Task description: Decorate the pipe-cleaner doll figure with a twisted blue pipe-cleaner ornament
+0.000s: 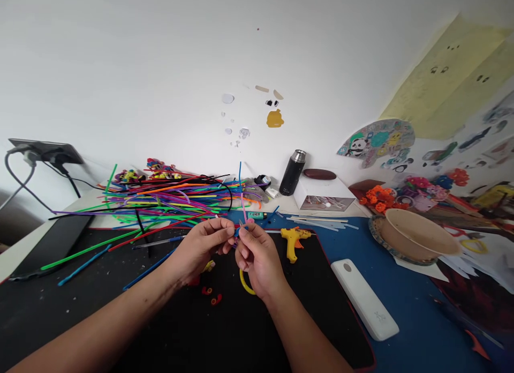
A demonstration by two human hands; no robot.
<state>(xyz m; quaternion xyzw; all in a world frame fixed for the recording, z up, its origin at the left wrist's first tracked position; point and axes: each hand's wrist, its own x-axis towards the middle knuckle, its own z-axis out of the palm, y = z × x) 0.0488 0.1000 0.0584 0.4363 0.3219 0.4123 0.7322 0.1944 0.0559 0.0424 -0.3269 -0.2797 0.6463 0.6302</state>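
My left hand (pixel 212 236) and my right hand (pixel 257 258) meet over the black mat (pixel 193 335), fingertips pinched together. Between them is a small piece of blue pipe cleaner (pixel 237 232), mostly covered by the fingers. A yellow loop, like a scissors handle (pixel 246 283), shows beside my right palm; whether the hand touches it, I cannot tell. Small red and yellow curled pieces (pixel 216 299) lie on the mat below my left hand. Just beyond the fingertips, a pink pipe cleaner (pixel 243 207) points upward.
A heap of colourful pipe cleaners (pixel 180 196) lies along the wall. To the right are a yellow glue gun (pixel 292 241), a white power bank (pixel 364 298) and a bowl (pixel 417 233). A black thermos (pixel 293 172) stands behind, beside a white box (pixel 325 193). A green lighter (pixel 256 215) lies behind my hands.
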